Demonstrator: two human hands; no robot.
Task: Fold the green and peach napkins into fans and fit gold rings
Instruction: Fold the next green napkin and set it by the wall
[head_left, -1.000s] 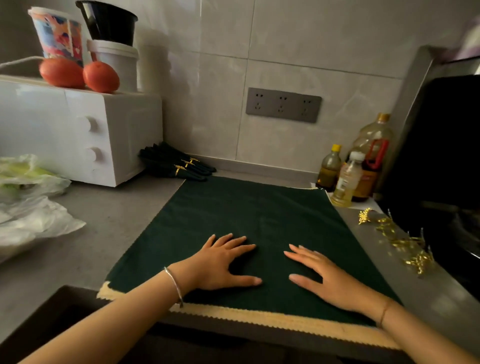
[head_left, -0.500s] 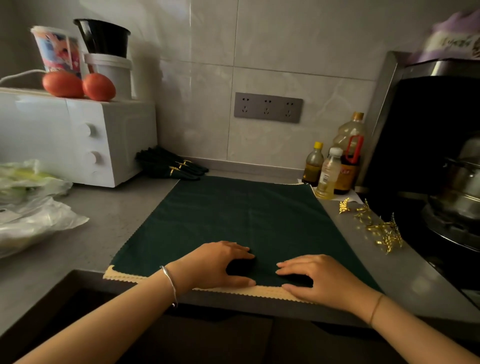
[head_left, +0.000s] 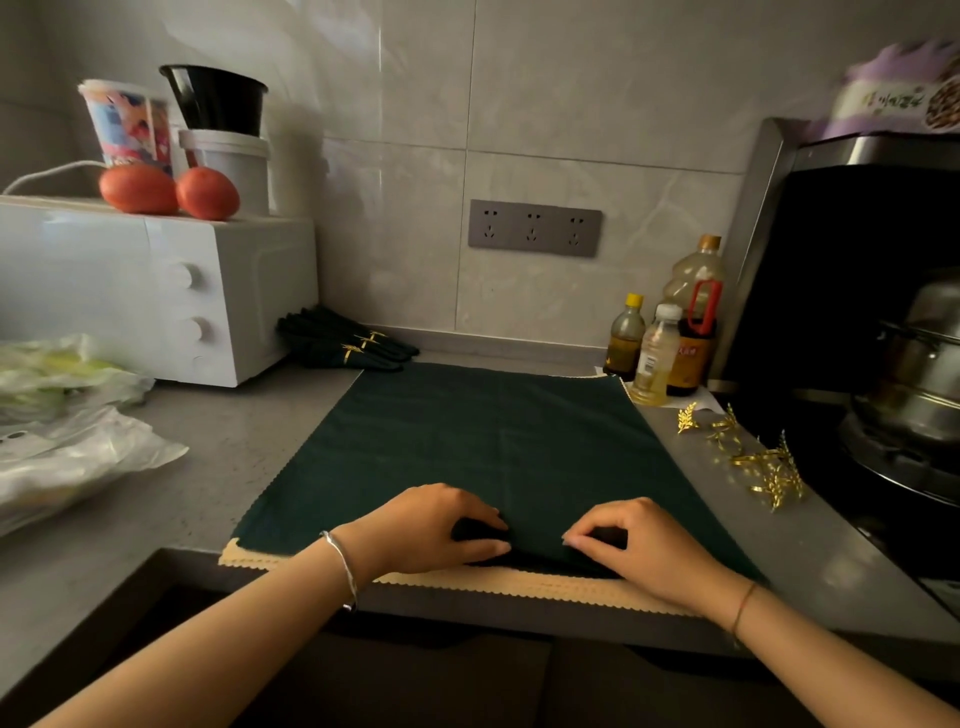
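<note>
Grips of left hand (head_left: 431, 525) and right hand (head_left: 644, 540) pinch the near hem of the green napkin (head_left: 483, 441), with the peach napkin (head_left: 519, 586) edge showing just below both grips. Uneven pulls would likely skew this first pleat or slide the layers apart.

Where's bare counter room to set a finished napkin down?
Bare grey countertop lies between the white microwave, the crumpled plastic bags and the dark green cloth napkin. A narrower strip runs between that napkin and the black stove, nearer than the gold leaf rings. The back corner with bottles is crowded.
</note>
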